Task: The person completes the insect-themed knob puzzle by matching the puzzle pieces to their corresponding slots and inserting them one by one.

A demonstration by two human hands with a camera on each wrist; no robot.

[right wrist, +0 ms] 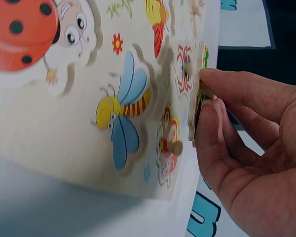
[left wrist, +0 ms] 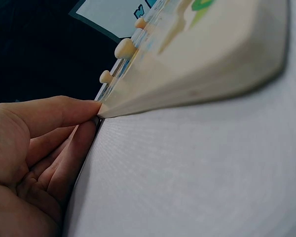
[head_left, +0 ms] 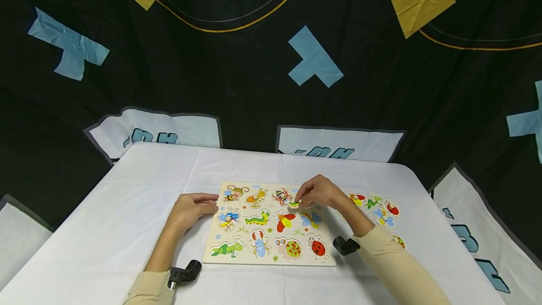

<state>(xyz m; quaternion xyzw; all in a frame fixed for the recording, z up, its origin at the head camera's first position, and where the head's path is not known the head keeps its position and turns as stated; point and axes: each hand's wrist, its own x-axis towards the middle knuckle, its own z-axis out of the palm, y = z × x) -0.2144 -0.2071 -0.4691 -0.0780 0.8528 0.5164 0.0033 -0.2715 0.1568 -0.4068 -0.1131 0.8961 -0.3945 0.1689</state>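
Observation:
A wooden insect puzzle board lies flat on the white table. My left hand touches the board's left edge with its fingertips; in the left wrist view, the thumb and fingers of that hand meet the board's corner. Over the upper right of the board, my right hand pinches a green knobbed puzzle piece. The right wrist view shows this piece edge-on and tilted up, its picture mostly hidden. Near it are a spider piece and a butterfly piece, both with knobs.
To the right of the board lie several loose pieces, among them a blue-winged insect and a ladybug. One more piece is partly hidden by the right sleeve. A black curtain hangs behind the white table.

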